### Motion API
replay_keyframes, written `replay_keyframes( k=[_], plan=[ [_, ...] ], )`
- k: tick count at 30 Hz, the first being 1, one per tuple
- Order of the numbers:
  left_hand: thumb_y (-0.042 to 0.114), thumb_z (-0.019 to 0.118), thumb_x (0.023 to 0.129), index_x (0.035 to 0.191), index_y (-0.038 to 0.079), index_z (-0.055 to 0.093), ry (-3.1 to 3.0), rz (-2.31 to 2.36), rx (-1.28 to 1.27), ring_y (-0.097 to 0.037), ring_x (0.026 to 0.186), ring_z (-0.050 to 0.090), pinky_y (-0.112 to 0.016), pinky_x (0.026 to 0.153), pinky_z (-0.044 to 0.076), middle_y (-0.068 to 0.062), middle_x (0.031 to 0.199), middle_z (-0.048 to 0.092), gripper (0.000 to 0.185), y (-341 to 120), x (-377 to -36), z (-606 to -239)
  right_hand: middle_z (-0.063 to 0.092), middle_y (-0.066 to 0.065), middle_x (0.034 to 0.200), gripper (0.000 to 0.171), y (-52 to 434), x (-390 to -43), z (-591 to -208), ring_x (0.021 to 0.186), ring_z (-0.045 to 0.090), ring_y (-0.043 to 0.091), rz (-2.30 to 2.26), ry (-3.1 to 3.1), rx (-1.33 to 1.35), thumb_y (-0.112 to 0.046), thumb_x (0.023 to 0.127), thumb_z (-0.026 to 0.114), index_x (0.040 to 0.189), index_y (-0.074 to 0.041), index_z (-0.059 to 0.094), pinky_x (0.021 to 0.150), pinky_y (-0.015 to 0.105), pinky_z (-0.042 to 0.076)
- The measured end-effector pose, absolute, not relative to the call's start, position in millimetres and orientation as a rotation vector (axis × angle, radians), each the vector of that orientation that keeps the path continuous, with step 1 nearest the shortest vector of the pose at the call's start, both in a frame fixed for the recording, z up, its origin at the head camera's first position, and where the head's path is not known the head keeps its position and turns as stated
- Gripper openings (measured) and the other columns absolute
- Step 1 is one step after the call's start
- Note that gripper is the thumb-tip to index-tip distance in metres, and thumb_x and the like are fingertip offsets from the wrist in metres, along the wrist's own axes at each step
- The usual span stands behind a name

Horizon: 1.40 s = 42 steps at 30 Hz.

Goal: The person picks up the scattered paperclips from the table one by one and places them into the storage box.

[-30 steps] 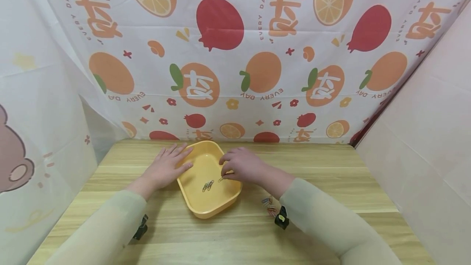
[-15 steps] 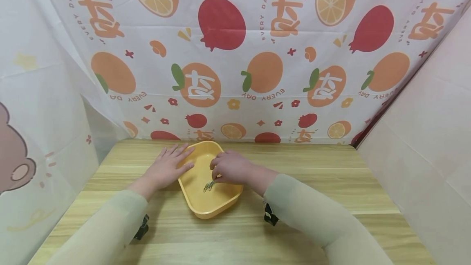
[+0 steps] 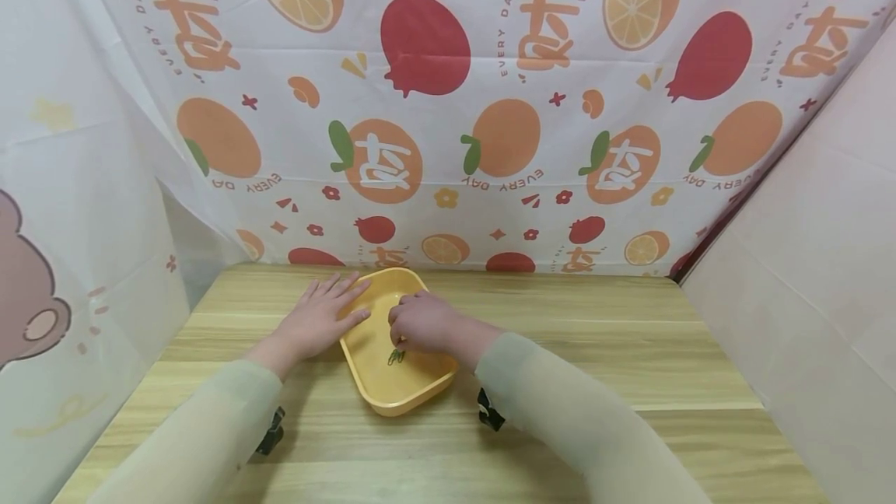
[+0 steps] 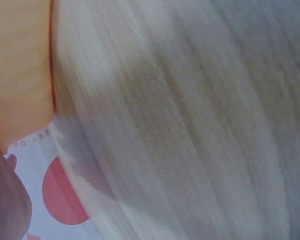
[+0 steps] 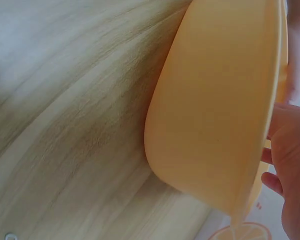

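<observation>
A yellow plastic tray point(image 3: 381, 403) sits on the wooden table. In the head view my left hand point(image 3: 318, 319) rests over its left rim with fingers spread. My right hand point(image 3: 423, 323) reaches over the right rim, fingers bent downward, and pinches a paper clip point(image 3: 400, 351) just above the tray floor. Beside those fingertips lie several small paper clips point(image 3: 393, 358), partly covered by the hand. In the right wrist view the tray's outer wall point(image 5: 215, 100) hides most of the fingertips. The left wrist view shows only the edge of the left hand point(image 4: 10, 195).
Part of one more paper clip point(image 5: 10, 236) shows on the table at the corner of the right wrist view. The table point(image 3: 595, 348) ends at a fruit-patterned cloth point(image 3: 448, 138) behind the tray. Pale cloth walls stand at both sides.
My right hand has moved left and inward over the tray, carrying a clip to the others. Its sleeve now covers the coloured clips on the table. The left hand stays put.
</observation>
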<state>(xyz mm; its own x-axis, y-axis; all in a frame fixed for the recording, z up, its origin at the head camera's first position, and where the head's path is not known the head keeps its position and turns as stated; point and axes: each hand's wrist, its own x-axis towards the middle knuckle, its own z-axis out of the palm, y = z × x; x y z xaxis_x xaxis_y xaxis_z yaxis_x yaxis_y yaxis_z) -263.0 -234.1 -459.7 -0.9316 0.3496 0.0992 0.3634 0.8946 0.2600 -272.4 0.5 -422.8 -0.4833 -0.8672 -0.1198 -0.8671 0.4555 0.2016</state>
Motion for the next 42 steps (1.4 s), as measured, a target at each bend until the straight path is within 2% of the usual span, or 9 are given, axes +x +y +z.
replay_keyframes(
  k=[8,14,18,24,29,34,42],
  plan=[
    [0.064,0.035,0.1,0.157,0.022,0.031,-3.017,-0.424,-0.57,-0.043,0.149,0.012,-0.065,0.117,0.003,-0.009,0.164,0.021,0.071,-234.8,-262.7,-460.3,0.062,-0.019,0.102,0.009,-7.1,-276.9,-432.2,0.096,0.052,0.008,-0.419,-2.717,1.576,-0.042,0.089,0.072,0.095,-0.038,0.077,0.083,0.029,0.041],
    [0.063,0.036,0.101,0.157,0.022,0.031,-3.01,-0.426,-0.572,-0.043,0.149,0.012,-0.064,0.117,0.002,-0.01,0.164,0.022,0.07,-235.3,-263.8,-461.1,0.062,-0.02,0.099,0.006,-9.2,-276.0,-433.6,0.094,0.053,0.008,-0.448,-2.685,1.569,-0.041,0.089,0.072,0.093,-0.04,0.077,0.08,0.028,0.04],
    [0.059,0.039,0.101,0.157,0.023,0.03,-3.011,-0.431,-0.57,-0.043,0.149,0.013,-0.064,0.117,0.002,-0.009,0.164,0.02,0.067,-234.9,-264.4,-460.9,0.062,-0.019,0.1,0.006,-8.8,-275.9,-432.9,0.094,0.053,0.008,-0.441,-2.685,1.561,-0.04,0.09,0.072,0.093,-0.039,0.077,0.08,0.029,0.041],
    [0.066,0.032,0.1,0.158,0.025,0.029,-3.012,-0.411,-0.57,-0.043,0.149,0.013,-0.065,0.117,0.005,-0.009,0.164,0.02,0.071,-235.3,-264.7,-460.7,0.063,-0.019,0.101,0.007,-6.1,-277.5,-431.7,0.096,0.053,0.008,-0.376,-2.72,1.551,-0.039,0.09,0.072,0.094,-0.038,0.078,0.085,0.029,0.042],
    [0.065,0.033,0.1,0.158,0.024,0.029,-3.015,-0.413,-0.571,-0.043,0.149,0.013,-0.065,0.117,0.005,-0.01,0.164,0.02,0.071,-235.8,-265.1,-460.6,0.064,-0.02,0.102,0.009,-1.7,-277.6,-430.1,0.097,0.053,0.007,-0.334,-2.738,1.54,-0.041,0.09,0.072,0.095,-0.038,0.078,0.085,0.028,0.042],
    [0.059,0.039,0.102,0.158,0.023,0.03,-3.007,-0.415,-0.577,-0.044,0.148,0.014,-0.065,0.117,0.004,-0.011,0.164,0.022,0.067,-235.7,-266.1,-460.7,0.065,-0.019,0.106,0.013,2.9,-276.4,-427.7,0.101,0.053,0.008,-0.289,-2.761,1.514,-0.044,0.09,0.07,0.098,-0.037,0.078,0.089,0.029,0.042],
    [0.053,0.044,0.102,0.157,0.022,0.032,-3.0,-0.417,-0.582,-0.045,0.148,0.014,-0.066,0.116,0.004,-0.012,0.163,0.022,0.064,-236.0,-266.9,-461.9,0.064,-0.014,0.122,0.021,8.1,-272.7,-420.7,0.115,0.053,0.01,-0.234,-2.741,1.495,-0.047,0.091,0.068,0.107,-0.037,0.077,0.097,0.034,0.043]
  ],
)
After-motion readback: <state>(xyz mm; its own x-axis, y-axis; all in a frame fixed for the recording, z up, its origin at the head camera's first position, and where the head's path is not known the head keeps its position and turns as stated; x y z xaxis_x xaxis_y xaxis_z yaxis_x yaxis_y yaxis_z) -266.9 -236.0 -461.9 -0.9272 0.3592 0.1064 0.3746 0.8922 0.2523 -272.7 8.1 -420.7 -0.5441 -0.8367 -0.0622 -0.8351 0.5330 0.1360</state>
